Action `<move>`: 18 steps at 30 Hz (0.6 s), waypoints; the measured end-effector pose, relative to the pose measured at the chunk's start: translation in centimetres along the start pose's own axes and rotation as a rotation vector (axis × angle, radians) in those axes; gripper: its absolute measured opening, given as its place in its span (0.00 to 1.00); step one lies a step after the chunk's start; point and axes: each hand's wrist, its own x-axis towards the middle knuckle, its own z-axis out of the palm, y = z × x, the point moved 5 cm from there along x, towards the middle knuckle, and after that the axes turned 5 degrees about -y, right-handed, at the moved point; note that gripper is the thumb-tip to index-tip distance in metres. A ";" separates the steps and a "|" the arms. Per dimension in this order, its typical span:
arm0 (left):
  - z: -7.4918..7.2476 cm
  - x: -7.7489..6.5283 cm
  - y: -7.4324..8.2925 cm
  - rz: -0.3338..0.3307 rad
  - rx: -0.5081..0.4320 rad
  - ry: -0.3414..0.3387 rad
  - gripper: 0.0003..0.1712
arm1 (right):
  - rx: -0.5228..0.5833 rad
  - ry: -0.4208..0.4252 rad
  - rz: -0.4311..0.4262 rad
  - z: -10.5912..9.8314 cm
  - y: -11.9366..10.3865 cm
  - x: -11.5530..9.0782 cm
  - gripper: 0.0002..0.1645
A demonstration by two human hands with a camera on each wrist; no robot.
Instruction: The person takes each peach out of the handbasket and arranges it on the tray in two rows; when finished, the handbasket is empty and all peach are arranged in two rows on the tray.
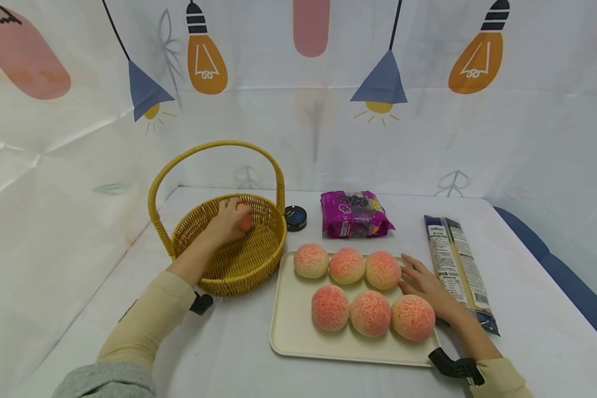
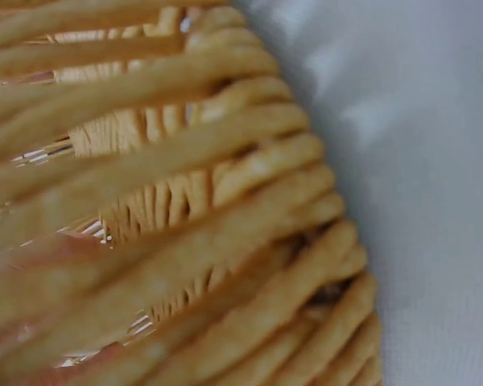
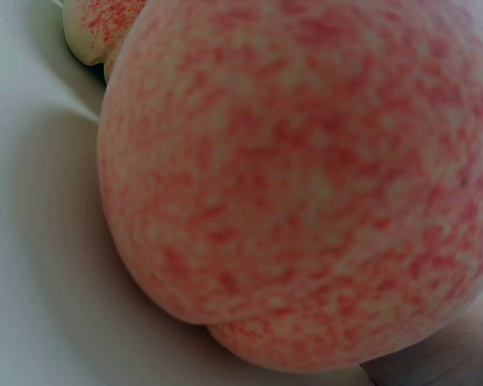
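My left hand [image 1: 230,220] reaches inside the yellow woven basket [image 1: 239,284], its fingers curled round an orange-pink peach [image 1: 245,220] that is partly hidden. In the left wrist view the basket's weave [image 2: 225,161] covers most of the picture, with pinkish patches behind the gaps. Beside the tray's right end is my right hand [image 1: 425,287], fingers spread, fingertips right at the back-row peach [image 1: 383,270]. Two rows of three speckled peaches lie on the cream tray [image 1: 353,351]. A front-row peach [image 3: 306,177] fills the right wrist view.
The basket's tall handle [image 1: 219,145] arches above it. Behind the tray sit a small round black tin [image 1: 296,218] and a purple snack bag [image 1: 355,214]. On the right lies a long flat packet [image 1: 460,271]. A patterned white sheet [image 1: 298,127] hangs along the table's back.
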 end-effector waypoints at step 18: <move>-0.9 0.0 1.1 0.117 -0.007 0.055 0.25 | 0.000 -0.007 0.011 -0.1 -0.2 0.0 0.24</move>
